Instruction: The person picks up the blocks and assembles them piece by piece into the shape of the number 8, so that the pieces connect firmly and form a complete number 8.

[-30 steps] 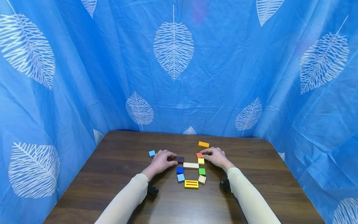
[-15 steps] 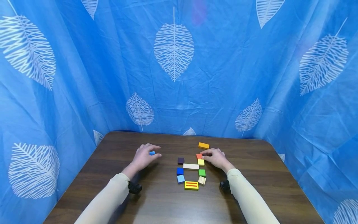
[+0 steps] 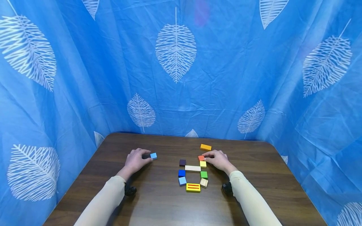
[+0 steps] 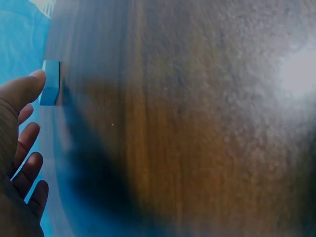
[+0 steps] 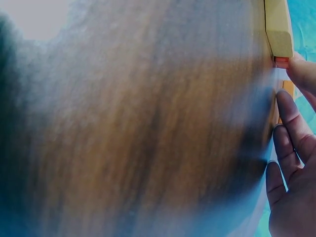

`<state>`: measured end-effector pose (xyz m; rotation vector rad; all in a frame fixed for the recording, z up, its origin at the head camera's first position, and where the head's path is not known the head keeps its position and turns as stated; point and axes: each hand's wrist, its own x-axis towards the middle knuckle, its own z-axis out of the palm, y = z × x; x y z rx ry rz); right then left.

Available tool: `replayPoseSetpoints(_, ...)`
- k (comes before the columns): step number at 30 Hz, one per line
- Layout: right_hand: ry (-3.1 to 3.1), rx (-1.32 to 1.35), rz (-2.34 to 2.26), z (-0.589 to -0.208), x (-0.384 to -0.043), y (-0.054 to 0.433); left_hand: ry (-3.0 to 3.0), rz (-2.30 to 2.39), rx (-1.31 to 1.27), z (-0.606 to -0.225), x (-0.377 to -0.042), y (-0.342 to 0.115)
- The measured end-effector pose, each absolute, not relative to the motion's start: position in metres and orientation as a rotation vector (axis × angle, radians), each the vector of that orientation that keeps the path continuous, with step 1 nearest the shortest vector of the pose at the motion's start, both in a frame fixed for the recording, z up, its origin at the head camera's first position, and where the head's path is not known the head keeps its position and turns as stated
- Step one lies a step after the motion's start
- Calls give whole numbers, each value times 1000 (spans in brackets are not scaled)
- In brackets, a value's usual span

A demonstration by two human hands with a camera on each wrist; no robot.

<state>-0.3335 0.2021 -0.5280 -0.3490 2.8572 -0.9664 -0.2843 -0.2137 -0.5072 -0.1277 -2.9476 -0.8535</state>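
On the table's left half, my left hand (image 3: 136, 160) reaches a light blue block (image 3: 153, 156), thumb and index finger spread at its near left side. In the left wrist view the thumb (image 4: 34, 84) overlaps that block (image 4: 51, 84); whether it touches cannot be told. My right hand (image 3: 219, 159) pinches an orange-red block (image 3: 201, 158) behind a yellow block (image 3: 203, 164). The right wrist view shows the thumb against the orange-red block (image 5: 282, 62), partly hidden behind the yellow one (image 5: 280, 29).
An arrangement holds a dark block (image 3: 182, 163), a long cream block (image 3: 193, 169), blue (image 3: 182, 173), lighter blue (image 3: 182, 181), green (image 3: 204, 174) and striped wooden (image 3: 203, 182) blocks, and a yellow red-striped block (image 3: 193, 187). An orange block (image 3: 205, 147) lies behind, on the brown table (image 3: 164, 207).
My left hand has left the dark block's side, moved left over the light blue block, and come down at that block's left. My right hand has stayed at the orange-red block.
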Motion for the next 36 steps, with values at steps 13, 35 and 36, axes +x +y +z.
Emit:
replayPoseSetpoints(13, 2850, -375, -968, -528, -335, 203, -2977, -856, -72, -514, -288, -215)
replayPoseSetpoints(35, 2859, -394, -949, -524, -333, 204, -2966, -798, -61, -520, -291, -213)
replayPoseSetpoints(36, 2858, -391, -949, -524, -333, 204, -2966, -797, -61, -520, -291, -213)
